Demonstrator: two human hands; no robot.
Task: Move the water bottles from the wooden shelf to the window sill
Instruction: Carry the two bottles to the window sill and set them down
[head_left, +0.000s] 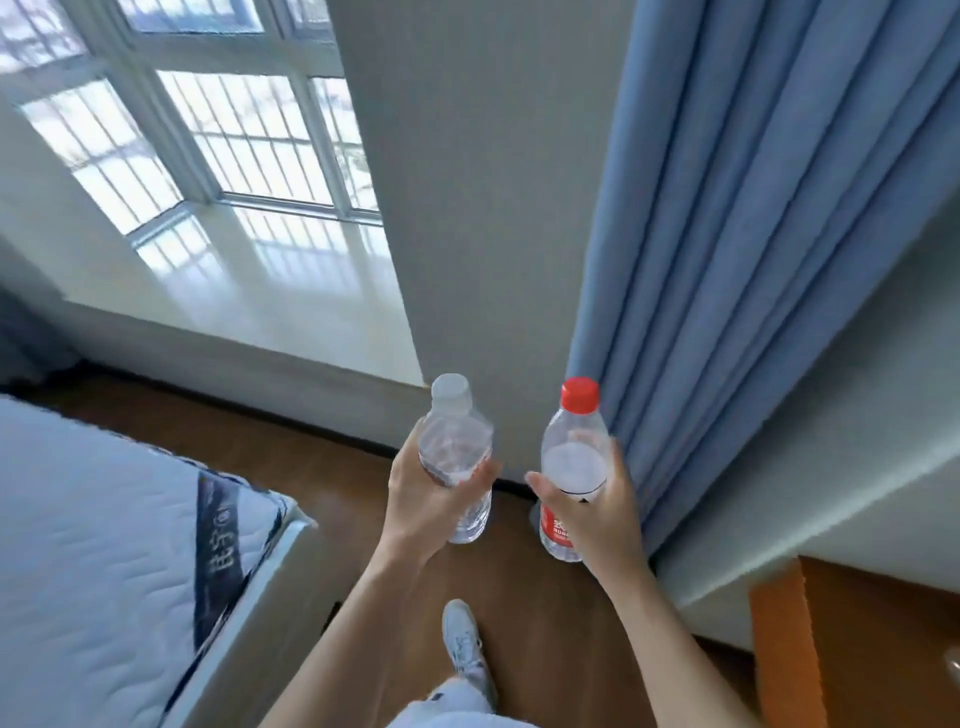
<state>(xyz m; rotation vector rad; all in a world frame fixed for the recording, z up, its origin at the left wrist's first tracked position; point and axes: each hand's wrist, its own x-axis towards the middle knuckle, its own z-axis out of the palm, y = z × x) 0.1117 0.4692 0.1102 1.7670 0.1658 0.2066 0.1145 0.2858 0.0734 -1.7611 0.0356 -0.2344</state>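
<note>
My left hand (423, 501) grips a clear water bottle with a white cap (457, 441), held upright over the wooden floor. My right hand (597, 512) grips a second clear bottle with a red cap and red label (574, 452), also upright, about a hand's width to the right of the first. Both bottles hang in the air below and just right of the white window sill (270, 291), which lies at the upper left beneath the barred window. An orange-brown wooden shelf (831, 644) shows at the lower right corner.
A grey wall pillar (483, 208) rises straight ahead between the sill and a blue curtain (753, 234). A bed with a white quilted mattress (93, 545) fills the lower left. My white shoe (462, 639) stands on the wooden floor (322, 467).
</note>
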